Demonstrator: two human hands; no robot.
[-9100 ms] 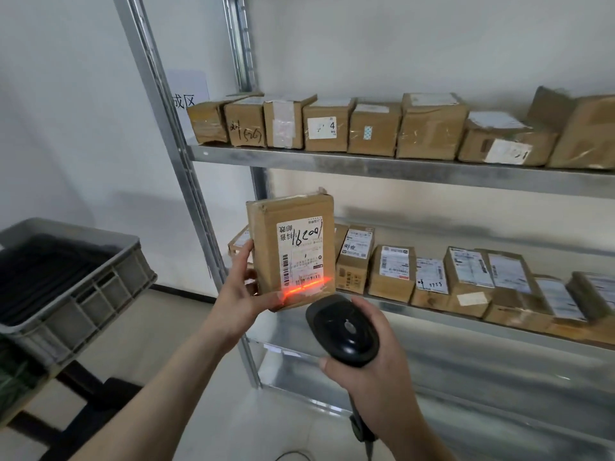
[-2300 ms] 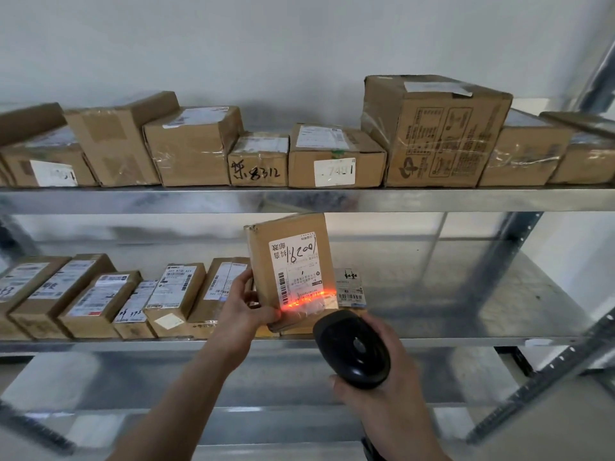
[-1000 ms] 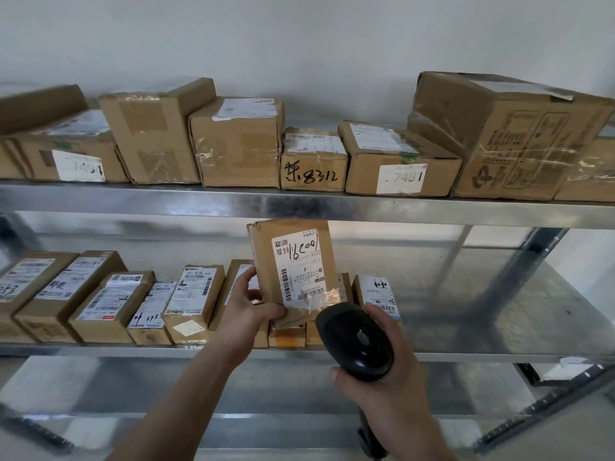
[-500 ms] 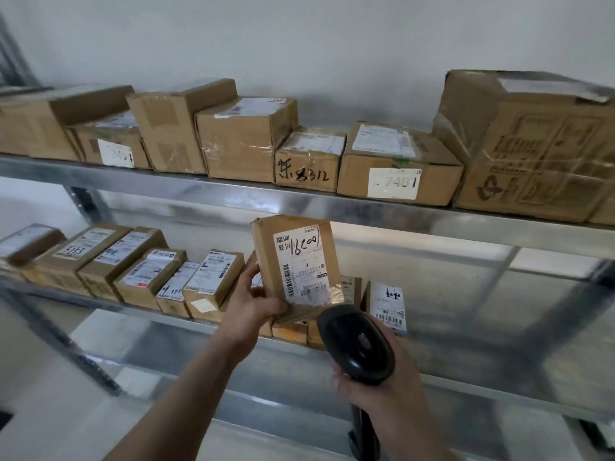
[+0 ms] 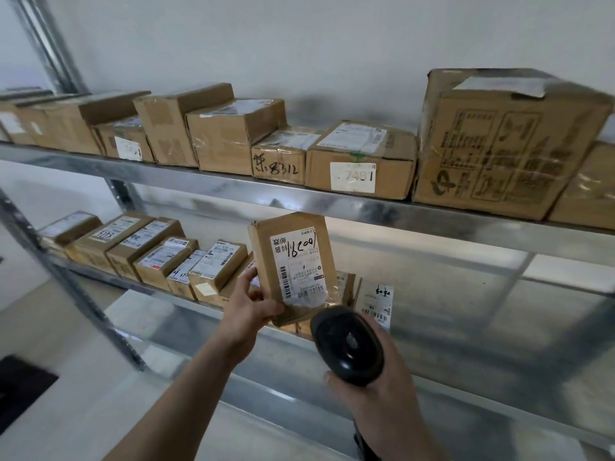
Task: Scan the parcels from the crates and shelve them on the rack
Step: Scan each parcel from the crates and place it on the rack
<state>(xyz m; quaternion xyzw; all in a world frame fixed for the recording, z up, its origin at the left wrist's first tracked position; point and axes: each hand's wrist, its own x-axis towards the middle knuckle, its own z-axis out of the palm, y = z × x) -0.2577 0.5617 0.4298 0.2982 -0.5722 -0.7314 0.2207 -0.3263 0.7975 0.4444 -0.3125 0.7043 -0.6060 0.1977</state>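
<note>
Two bare forearms reach into view, the left hand (image 5: 250, 311) and right hand (image 5: 376, 390) both uncovered; no sleeve, watch or ring shows, though the wrists look slightly blurred.

upper shelf (image 5: 299, 197): boxes (image 5: 233, 134) packed edge to edge, no gap | middle shelf (image 5: 499, 327): left half filled by parcel row (image 5: 159, 257), bare from labelled parcel (image 5: 376, 302) to right edge | left upright (image 5: 76, 294) bounds entry
</note>
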